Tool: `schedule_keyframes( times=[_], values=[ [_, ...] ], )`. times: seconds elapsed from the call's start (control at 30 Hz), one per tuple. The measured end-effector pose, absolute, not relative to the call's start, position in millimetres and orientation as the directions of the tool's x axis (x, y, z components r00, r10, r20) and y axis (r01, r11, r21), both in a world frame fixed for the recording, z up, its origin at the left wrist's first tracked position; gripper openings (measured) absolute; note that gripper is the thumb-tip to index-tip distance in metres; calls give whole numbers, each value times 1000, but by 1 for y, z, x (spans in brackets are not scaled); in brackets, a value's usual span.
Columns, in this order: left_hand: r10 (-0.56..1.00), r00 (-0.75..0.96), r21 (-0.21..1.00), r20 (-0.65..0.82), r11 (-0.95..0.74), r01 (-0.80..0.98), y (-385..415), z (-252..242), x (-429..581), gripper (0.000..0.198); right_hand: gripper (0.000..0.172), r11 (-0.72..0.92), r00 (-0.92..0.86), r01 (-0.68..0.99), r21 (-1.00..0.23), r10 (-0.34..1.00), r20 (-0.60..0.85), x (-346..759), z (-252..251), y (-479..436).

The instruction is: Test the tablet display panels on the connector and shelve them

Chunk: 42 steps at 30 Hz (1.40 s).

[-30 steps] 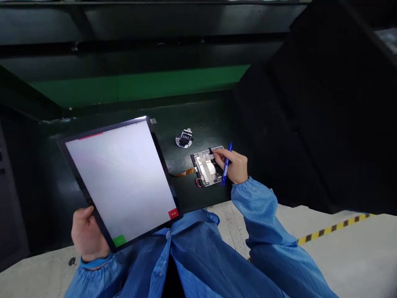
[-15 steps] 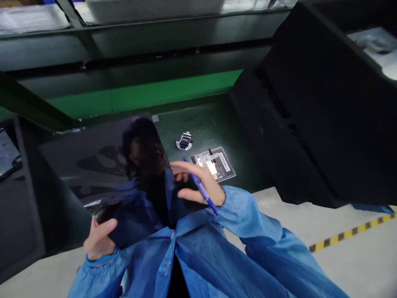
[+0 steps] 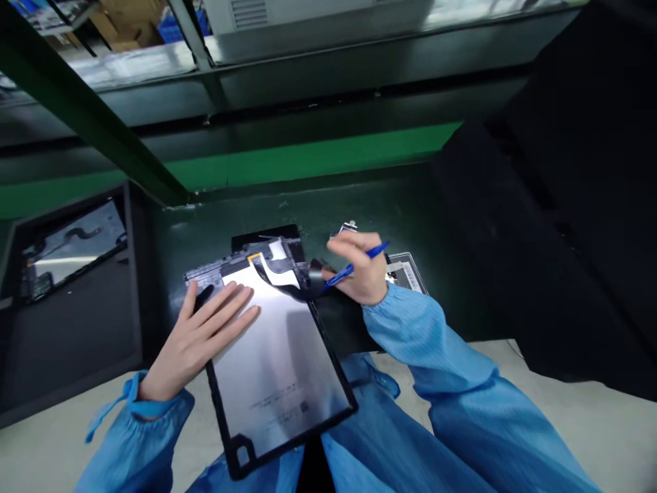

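Display panel [image 3: 280, 370] lies back-up at the bench's [image 3: 390, 205] near edge, long axis running toward the person. Left hand [image 3: 202, 335] rests open and flat on its far-left corner. Right hand [image 3: 359, 270], gripping a blue pen [image 3: 354, 266], pinches the flex cable [image 3: 302, 281] at the panel's far end.

We can read no text here. The silver back of the display panel [image 3: 280, 363] carries a few rows of small dark print and a tiny square code near its lower end, but they are too small and blurred for us to make out. The circuit board [image 3: 408, 270] lying beyond the right hand [image 3: 359, 270] bears a pale label strip whose marks we cannot tell either.
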<state>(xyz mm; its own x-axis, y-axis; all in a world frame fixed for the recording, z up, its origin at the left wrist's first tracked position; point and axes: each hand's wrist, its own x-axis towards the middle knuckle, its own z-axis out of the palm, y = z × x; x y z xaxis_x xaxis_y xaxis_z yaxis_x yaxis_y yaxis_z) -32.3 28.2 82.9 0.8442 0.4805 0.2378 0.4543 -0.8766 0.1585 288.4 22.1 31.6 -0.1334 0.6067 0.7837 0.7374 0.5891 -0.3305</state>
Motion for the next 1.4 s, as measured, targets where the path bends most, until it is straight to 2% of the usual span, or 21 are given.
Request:
schedule_keyframes(
  times=[0.07, 0.13, 0.2, 0.3, 0.4, 0.5, 0.6, 0.67, 0.73, 0.87, 0.93, 0.97, 1.1, 1.4],
  values=[
    [440, 866, 100, 238, -898, 428, 38, 74, -32, 63, 42, 565, -47, 652, -505, 696, 717, 291, 33, 25],
    [410, 879, 71, 242, -911, 405, 53, 62, -29, 63, 33, 511, -16, 462, -725, 822, 569, 292, 37, 25],
    [391, 890, 46, 234, -919, 391, 69, 48, -26, 62, 22, 386, -23, 254, -887, 919, 393, 295, 40, 22],
    [374, 902, 13, 217, -925, 381, 90, 28, -21, 62, 44, 219, -105, 33, -975, 971, 214, 301, 40, 14],
    [363, 914, 3, 181, -930, 369, 103, 19, -18, 65, 45, 149, -181, -65, -987, 971, 159, 306, 37, 10],
    [401, 910, -5, 105, -915, 404, 106, 23, -16, 68, 41, 145, -125, -57, -988, 981, 151, 305, 33, 10],
    [565, 824, -53, 49, -822, 567, 99, 38, -8, 76, 40, 180, -76, 5, -984, 981, 179, 299, 31, 11],
    [676, 734, -40, 68, -733, 679, 91, 50, 5, 79, 36, 209, -80, 62, -976, 976, 203, 293, 30, 11],
    [704, 703, 79, 105, -710, 700, 81, 61, 25, 70, 31, 235, -112, 119, -965, 968, 223, 287, 30, 10],
    [629, 761, 486, 158, -721, 494, 68, 66, 67, 30, 26, 290, -167, 200, -936, 951, 259, 279, 32, 9],
    [633, 760, 633, 146, -650, 420, 67, 62, 80, 14, 26, 309, -172, 212, -927, 946, 276, 277, 31, 9],
    [645, 752, 682, 139, -613, 400, 67, 59, 84, 13, 25, 315, -170, 213, -925, 944, 282, 277, 31, 9],
    [672, 724, 768, 155, -543, 340, 68, 49, 85, 16, 25, 328, -179, 206, -922, 939, 294, 275, 28, 9],
    [699, 701, 790, 142, -506, 345, 65, 43, 86, 20, 21, 350, -217, 207, -914, 927, 305, 271, 24, 8]
  ],
)
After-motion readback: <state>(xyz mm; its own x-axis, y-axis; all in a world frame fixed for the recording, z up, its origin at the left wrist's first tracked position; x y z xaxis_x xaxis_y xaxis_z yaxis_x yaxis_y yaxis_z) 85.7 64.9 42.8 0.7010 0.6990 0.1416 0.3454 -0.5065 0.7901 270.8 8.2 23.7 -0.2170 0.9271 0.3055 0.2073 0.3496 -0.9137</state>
